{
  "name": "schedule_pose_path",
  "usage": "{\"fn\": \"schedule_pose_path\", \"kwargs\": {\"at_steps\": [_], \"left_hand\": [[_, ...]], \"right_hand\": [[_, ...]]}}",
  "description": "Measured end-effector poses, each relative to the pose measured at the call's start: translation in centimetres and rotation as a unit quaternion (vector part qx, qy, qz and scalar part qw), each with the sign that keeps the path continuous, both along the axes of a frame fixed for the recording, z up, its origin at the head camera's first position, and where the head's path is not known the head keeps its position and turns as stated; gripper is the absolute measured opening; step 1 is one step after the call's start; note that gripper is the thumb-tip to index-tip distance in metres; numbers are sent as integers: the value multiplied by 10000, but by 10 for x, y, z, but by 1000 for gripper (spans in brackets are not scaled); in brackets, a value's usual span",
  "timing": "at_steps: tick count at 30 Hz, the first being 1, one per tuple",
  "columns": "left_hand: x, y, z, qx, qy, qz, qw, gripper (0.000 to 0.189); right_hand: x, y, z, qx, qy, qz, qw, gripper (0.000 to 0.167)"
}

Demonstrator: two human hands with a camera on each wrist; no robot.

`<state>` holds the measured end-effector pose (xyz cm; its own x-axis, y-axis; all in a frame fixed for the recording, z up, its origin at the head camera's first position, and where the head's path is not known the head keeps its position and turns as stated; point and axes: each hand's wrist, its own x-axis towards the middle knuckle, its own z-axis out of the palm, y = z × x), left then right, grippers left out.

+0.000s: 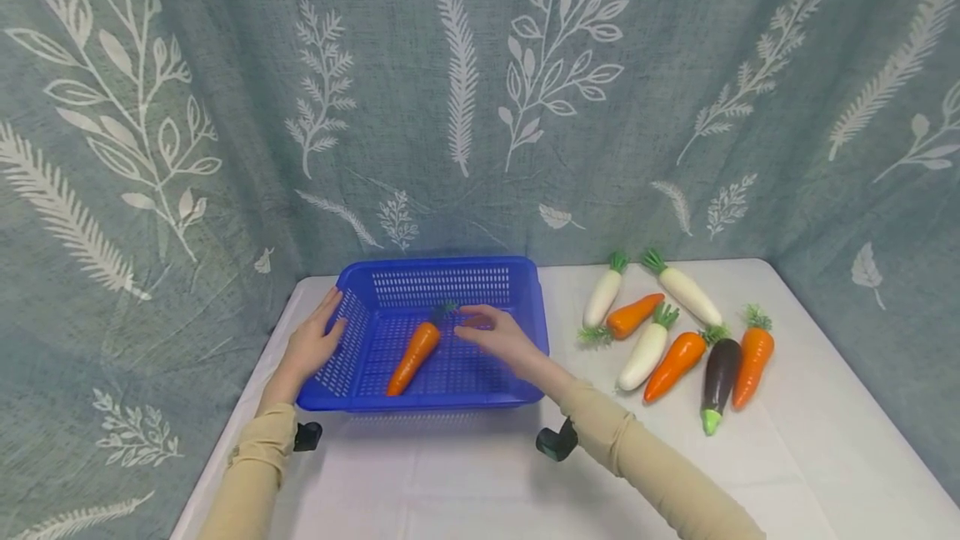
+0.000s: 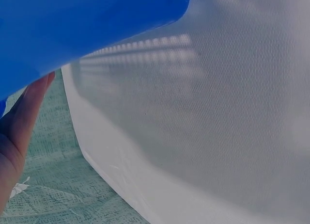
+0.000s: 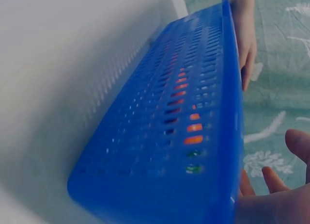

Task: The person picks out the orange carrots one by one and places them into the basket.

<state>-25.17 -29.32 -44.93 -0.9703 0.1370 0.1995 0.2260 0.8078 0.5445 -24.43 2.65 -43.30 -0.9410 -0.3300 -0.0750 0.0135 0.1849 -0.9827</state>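
Observation:
A blue plastic basket (image 1: 450,400) with slotted walls sits on the table, holding an orange carrot (image 1: 414,357) with a dark green top. At the basket's left rim is my left hand (image 1: 313,340), its fingers extended along the outer side. My right hand (image 1: 497,336) hovers over the right half of the basket, fingers loosely bent and apart, near the carrot's leafy end and holding nothing. In the right wrist view, orange shows through the slots of the basket wall (image 3: 145,132), and the fingers of that hand stand beyond the rim.
To the right of the basket lie three white radishes (image 1: 645,355), three more carrots (image 1: 675,367) and a dark eggplant (image 1: 721,375). A white cloth covers the table (image 1: 420,473). Behind hangs a grey-green curtain (image 1: 420,107) with white leaf prints.

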Motion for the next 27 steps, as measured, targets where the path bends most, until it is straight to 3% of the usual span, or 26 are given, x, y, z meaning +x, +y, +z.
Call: {"fn": "schedule_pose_path", "kwargs": {"at_steps": [5,15,21,27], "left_hand": [[0,1,1,2,36,23,10000,52],[2,2,1,53,-61,21,10000,52],[4,3,2,66,-162,28,9998,53],[3,3,3,90,-198,35,9998,53]], "right_hand": [[1,12,7,182,220,-6,9996,48],[6,38,8,-62,700,-120,9975,46],[6,57,7,-14,1118,-538,9923,44],[5,78,9,-154,1098,-919,9896,41]]}}
